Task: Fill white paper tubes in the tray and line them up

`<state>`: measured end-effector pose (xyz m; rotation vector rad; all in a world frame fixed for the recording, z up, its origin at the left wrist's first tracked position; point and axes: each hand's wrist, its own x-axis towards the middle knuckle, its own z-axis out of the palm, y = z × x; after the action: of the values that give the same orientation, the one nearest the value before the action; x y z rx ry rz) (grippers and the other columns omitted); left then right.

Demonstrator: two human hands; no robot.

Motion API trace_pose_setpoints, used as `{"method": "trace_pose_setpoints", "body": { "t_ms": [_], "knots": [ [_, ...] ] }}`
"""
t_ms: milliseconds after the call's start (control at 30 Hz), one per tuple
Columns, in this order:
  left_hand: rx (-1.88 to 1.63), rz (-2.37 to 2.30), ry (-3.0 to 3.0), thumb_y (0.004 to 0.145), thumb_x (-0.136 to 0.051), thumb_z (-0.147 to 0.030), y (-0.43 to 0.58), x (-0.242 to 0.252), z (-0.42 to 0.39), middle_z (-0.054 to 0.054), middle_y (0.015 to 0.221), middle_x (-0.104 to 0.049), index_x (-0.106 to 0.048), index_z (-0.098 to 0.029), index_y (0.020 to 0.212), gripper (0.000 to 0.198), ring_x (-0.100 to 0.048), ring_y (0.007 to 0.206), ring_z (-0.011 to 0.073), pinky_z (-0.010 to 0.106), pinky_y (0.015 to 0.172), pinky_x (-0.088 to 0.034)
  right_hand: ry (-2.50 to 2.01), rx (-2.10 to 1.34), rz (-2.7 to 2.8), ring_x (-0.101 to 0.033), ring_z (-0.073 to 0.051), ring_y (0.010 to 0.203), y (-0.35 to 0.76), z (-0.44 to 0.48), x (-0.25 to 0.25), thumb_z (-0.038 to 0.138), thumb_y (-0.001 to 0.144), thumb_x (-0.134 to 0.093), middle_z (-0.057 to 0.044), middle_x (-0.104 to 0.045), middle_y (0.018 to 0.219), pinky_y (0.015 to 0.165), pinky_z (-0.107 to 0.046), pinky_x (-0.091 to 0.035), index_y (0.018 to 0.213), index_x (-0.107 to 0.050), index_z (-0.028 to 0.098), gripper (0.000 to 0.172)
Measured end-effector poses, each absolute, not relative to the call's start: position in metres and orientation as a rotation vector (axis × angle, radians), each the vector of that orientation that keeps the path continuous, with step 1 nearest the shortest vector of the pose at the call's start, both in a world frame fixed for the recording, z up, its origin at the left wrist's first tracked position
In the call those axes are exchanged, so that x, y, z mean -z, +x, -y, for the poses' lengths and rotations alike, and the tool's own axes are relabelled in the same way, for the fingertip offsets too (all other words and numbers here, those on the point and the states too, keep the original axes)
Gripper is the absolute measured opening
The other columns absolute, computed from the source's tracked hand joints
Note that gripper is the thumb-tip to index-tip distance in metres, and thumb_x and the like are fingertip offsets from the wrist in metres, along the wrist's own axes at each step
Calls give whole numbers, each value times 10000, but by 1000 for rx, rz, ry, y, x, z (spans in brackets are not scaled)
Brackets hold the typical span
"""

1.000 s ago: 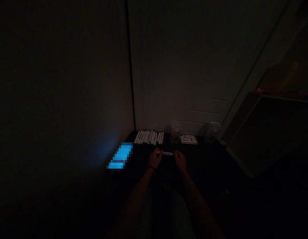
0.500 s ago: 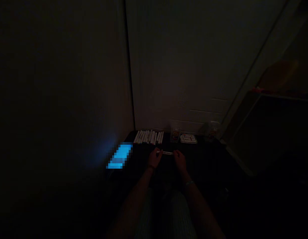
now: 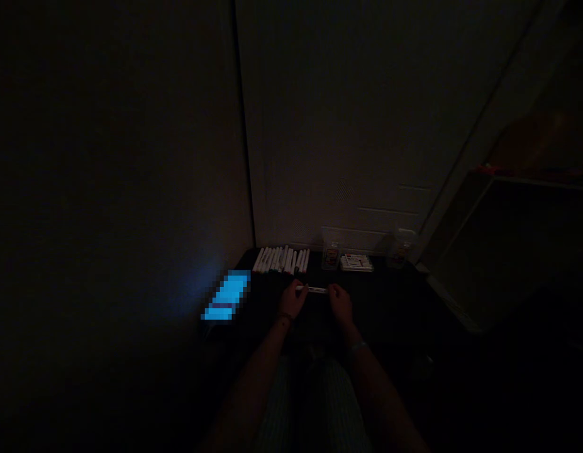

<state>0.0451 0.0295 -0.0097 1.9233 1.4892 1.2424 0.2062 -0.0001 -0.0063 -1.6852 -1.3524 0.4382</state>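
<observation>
A slim white marker (image 3: 318, 290) lies crosswise between my hands, above the dark tabletop. My left hand (image 3: 292, 298) is closed on its left end, and my right hand (image 3: 341, 302) pinches the right end. Behind my left hand, several white markers (image 3: 280, 259) rest side by side in a row. Farther right, a stack of white markers (image 3: 356, 262) lies crosswise beside a clear plastic case (image 3: 331, 255) with a label. The dim light hides fine detail on the marker and my fingers.
A bright blue pixelated screen (image 3: 226, 296) glows at the left edge of the dark table (image 3: 390, 308). Another clear case (image 3: 401, 250) stands at the back right. Pale walls (image 3: 338, 126) rise behind and to the left. A dark shelf-like structure (image 3: 531, 182) is at the right.
Both hands hold the marker in nearly the same place. The scene looks slightly dimmer; nothing else has clearly moved.
</observation>
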Motion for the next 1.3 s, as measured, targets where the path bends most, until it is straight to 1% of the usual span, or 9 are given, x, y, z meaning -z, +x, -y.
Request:
{"method": "trace_pose_setpoints", "body": {
  "t_ms": [200,367,467,633,867,1067,1300],
  "knots": [
    [-1239,-1471,1959,822,-379,-409,43,12,-33,-7,727,-579,-516,-193,797,256,-540,680,107,200,630,-380,-1639,-445,1358,-549,-153,770,205,0,6,454,805,-322,-28,-623,839,687,-221,-382,885,-611,218,382],
    [-1229,-1520,1965,828,-382,-384,44,15,-35,6,759,-592,-520,-198,811,232,-550,710,114,203,649,-384,-1588,-449,1358,-539,-138,753,207,0,6,392,831,-269,0,-615,818,689,-215,-377,875,-596,240,363],
    [-1224,-1544,1965,830,-381,-387,45,16,-36,11,765,-596,-521,-201,816,233,-553,719,116,204,652,-385,-1584,-448,1337,-538,-132,762,208,-1,7,367,843,-237,8,-607,852,698,-217,-378,926,-574,258,364],
    [-1229,-1516,1981,838,-362,-395,45,15,-35,8,762,-591,-511,-205,814,243,-553,717,117,209,662,-386,-1610,-462,1338,-538,-132,768,210,0,9,342,839,-250,7,-598,895,689,-222,-380,1024,-539,273,349],
    [-1212,-1531,1982,833,-365,-392,44,15,-34,5,761,-587,-516,-201,812,244,-548,717,116,206,655,-383,-1612,-450,1370,-537,-131,780,209,3,6,297,827,-254,15,-603,890,701,-222,-378,982,-556,261,341],
    [-1203,-1509,1976,822,-382,-390,43,12,-31,5,753,-585,-520,-199,811,237,-548,719,124,218,665,-387,-1619,-474,1363,-539,-140,757,209,3,5,300,820,-245,6,-606,850,704,-227,-386,962,-569,253,357],
    [-1233,-1495,1946,809,-404,-390,44,9,-30,4,740,-590,-531,-193,793,235,-546,699,119,216,652,-392,-1614,-477,1347,-531,-139,765,207,2,4,294,808,-243,0,-606,849,712,-221,-385,927,-587,233,369]
  ]
}}
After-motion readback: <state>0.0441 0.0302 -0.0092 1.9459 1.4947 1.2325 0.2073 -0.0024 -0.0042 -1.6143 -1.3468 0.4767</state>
